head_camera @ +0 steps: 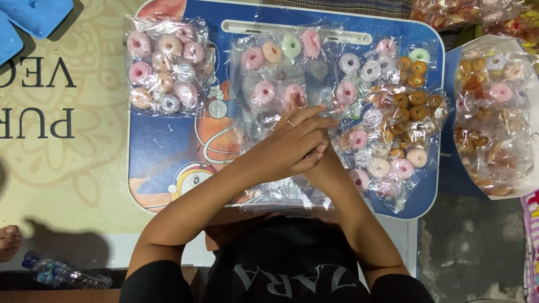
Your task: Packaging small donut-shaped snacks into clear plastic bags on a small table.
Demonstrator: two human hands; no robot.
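Note:
My left hand (292,143), a ring on one finger, lies over my right hand (324,167), which is mostly hidden beneath it. Both rest clasped above the middle of a blue cartoon-printed lap table (163,154). Under them lie flat clear plastic bags (281,195). Just beyond my fingers sits a clear bag of pastel ring-shaped sweets (275,70). A similar bag (165,64) lies at the table's far left, and a larger one with pink, white and brown rings (393,115) covers the right side. I cannot see anything gripped in either hand.
A white-lined container (494,112) of bagged ring sweets stands right of the table, with more bags (466,14) behind it. A crushed plastic bottle (62,273) lies at the lower left near someone's toes (8,242). Blue cushions (31,17) sit top left.

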